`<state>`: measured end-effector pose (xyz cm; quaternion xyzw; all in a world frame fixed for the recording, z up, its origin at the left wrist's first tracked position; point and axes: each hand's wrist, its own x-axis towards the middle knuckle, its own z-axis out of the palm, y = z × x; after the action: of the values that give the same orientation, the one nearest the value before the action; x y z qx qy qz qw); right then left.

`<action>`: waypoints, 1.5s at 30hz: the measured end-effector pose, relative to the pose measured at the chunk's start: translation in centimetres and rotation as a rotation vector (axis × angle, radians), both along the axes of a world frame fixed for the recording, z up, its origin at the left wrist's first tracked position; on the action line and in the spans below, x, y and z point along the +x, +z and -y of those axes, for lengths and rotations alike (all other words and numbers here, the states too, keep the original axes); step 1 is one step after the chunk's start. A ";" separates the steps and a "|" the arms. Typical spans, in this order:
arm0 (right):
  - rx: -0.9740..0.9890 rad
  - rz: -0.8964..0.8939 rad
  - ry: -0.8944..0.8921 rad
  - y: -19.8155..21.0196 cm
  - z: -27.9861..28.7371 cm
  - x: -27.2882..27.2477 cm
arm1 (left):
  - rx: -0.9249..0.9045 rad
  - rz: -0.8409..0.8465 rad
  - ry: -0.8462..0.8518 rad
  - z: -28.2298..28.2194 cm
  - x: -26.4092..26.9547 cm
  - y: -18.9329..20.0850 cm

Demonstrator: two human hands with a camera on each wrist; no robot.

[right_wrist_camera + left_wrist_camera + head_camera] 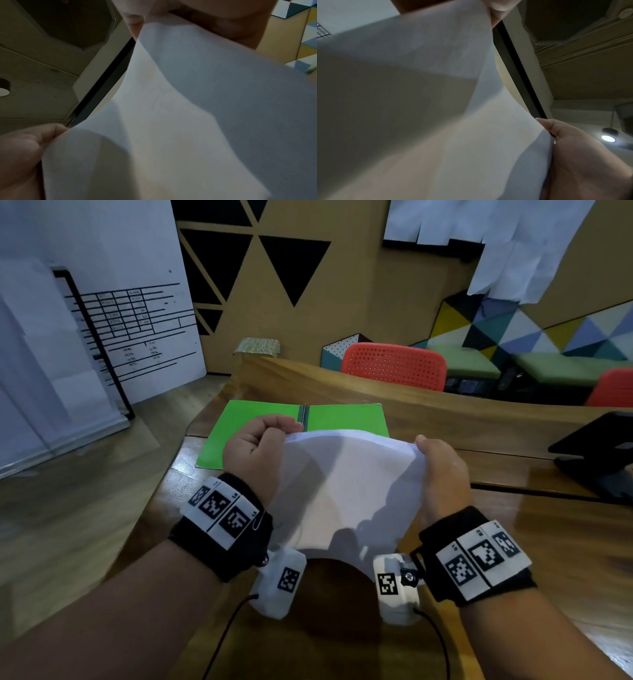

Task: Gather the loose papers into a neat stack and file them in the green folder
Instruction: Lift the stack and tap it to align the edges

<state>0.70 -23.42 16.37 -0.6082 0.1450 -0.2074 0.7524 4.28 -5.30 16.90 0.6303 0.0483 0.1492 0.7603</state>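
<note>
Down in the middle of the head view, both hands hold up a bunch of white papers (346, 491) between them, lifted off the wooden table (513, 529). The left hand (255, 451) has its fingers curled tight around the upper left corner, and the right hand (442, 470) grips the right edge with the thumb on top. The sheets bow up in the middle and sag toward the bottom of the frame, so I honestly can't count how many there are.

Only the head view shows the green folder (246, 429). It's one folder, lying open flat on the table just behind the hands, above centre in the frame, with a dark strip down its spine. The papers overlap its near edge from this angle, but they're held above it. That view also gives you two red chairs (394, 364) at the upper right, a big white board (113, 313) with printed lines at upper left, and a dark stand-like thing (599, 453) at the right edge.

The wrist views look up from underneath instead. Left wrist: the papers (419, 108) fill most of the frame, a hand (583, 162) sits at lower right, and there's a ceiling lamp (608, 138). Right wrist: papers (188, 121) again, fingers (25, 146) pinching the lower left corner, all pretty blurry.
</note>
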 end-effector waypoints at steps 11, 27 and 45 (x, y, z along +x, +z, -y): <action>-0.092 0.047 0.155 -2.0 0.4 -0.5 | 0.230 -0.070 -0.115 -0.1 -1.6 -2.3; -0.061 0.002 0.098 -2.6 -0.4 -2.0 | 0.199 -0.025 -0.095 -0.2 -2.7 -2.8; -0.003 0.029 0.128 -1.6 0.1 -1.3 | 0.158 -0.090 -0.117 -1.1 -1.7 -2.8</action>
<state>-0.62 -23.57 14.80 -0.6145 0.0945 -0.1678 0.7651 2.54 -4.23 14.11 0.6961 0.0337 0.0795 0.7128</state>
